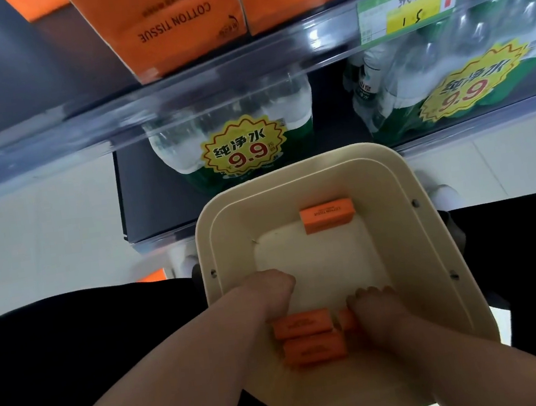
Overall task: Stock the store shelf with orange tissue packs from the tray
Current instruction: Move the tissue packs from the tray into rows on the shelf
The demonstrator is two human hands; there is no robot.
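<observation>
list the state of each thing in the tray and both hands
tray, upright, four packs visible
far pack, lying apart, untouched
top pack, lying, left hand at its end
bottom pack, lying flat
right pack, gripped by right hand
left hand, curled, grip hidden
right hand, curled over right pack
shelf packs, stocked

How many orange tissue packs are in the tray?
4: far pack at the tray's far end; second pack at the left hand; third pack beside it; fourth pack partly under the right hand. More may be hidden.
</observation>
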